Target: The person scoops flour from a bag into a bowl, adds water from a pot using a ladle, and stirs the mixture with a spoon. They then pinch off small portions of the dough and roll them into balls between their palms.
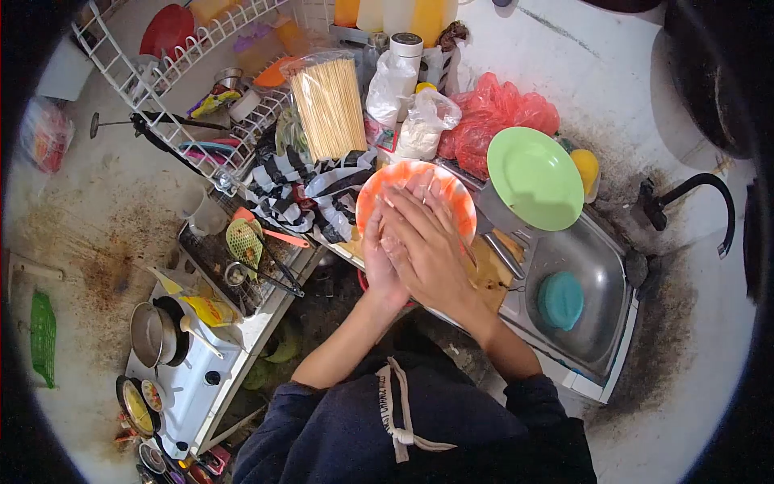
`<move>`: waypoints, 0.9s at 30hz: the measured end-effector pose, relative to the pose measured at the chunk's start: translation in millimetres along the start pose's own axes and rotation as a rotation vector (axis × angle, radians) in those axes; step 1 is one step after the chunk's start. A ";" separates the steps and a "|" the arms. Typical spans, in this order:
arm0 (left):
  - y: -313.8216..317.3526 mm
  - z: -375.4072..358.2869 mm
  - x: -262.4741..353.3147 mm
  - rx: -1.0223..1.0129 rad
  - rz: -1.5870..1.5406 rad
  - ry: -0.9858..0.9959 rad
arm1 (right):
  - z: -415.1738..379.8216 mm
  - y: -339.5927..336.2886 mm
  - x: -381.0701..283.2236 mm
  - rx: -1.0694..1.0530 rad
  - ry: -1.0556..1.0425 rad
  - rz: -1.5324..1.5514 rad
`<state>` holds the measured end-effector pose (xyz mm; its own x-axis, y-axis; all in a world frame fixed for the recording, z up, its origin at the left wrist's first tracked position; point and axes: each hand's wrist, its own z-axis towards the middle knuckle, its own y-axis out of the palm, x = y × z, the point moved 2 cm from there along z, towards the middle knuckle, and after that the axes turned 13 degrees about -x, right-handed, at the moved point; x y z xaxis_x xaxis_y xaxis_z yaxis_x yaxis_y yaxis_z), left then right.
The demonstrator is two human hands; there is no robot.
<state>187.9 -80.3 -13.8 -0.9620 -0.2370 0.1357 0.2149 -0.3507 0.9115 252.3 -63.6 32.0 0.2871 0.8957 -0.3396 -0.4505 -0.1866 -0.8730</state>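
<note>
My left hand (380, 262) and my right hand (427, 254) are pressed palm to palm above an orange-and-white plate (463, 203). The right hand lies across the left, its fingers long and close together. Pale residue shows on the fingers. Whatever may lie between the palms is hidden. Under the plate's near right side is a wooden cutting board (489, 278), with a knife (505, 256) on it. The hands cover much of the plate, so its contents cannot be made out.
To the right, a green plate (534, 173) stands beside a steel sink (601, 282) holding a teal bowl (560, 300). Bagged skewers (326, 109), a striped plastic bag (298, 189) and a red bag (508, 113) crowd the back. A stove (189, 387) is at left.
</note>
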 end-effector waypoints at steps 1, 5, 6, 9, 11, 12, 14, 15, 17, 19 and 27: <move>1.8 0.0 1.4 -0.045 0.032 0.020 | -1.8 0.6 0.8 0.018 -0.004 0.021; 6.2 3.0 15.8 -0.001 -0.108 0.107 | -12.7 -10.1 5.2 0.046 0.044 0.050; 6.2 3.3 15.5 0.000 -0.109 0.111 | -13.2 -8.9 5.7 0.043 0.042 0.051; 7.9 4.0 14.0 -0.048 -0.082 0.140 | -14.3 -3.6 3.1 -0.012 -0.050 0.025; 7.4 3.5 15.1 -0.065 -0.018 0.141 | -15.7 -2.3 3.6 -0.004 -0.075 0.070; 7.2 3.2 15.5 -0.063 -0.019 0.142 | -16.9 -1.4 4.0 0.002 -0.098 0.117; 6.5 3.3 16.3 -0.040 -0.028 0.152 | -15.5 -1.7 7.5 0.032 -0.131 0.108; 6.3 3.0 15.7 -0.040 -0.029 0.152 | -14.6 -2.1 8.4 0.062 -0.165 0.098; 5.1 2.2 13.6 -0.027 -0.021 0.163 | -12.7 0.2 8.9 0.096 -0.147 0.118; 3.0 1.8 12.8 -0.019 0.016 0.172 | -12.2 0.3 7.3 0.129 -0.131 0.140; 9.3 -1.3 20.2 -0.011 0.041 0.194 | -10.4 0.2 5.7 0.062 -0.130 0.200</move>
<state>170.7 -89.5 -3.1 -0.9022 -0.4209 0.0939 0.2558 -0.3468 0.9024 262.6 -62.8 26.3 0.0776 0.8885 -0.4523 -0.5395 -0.3441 -0.7685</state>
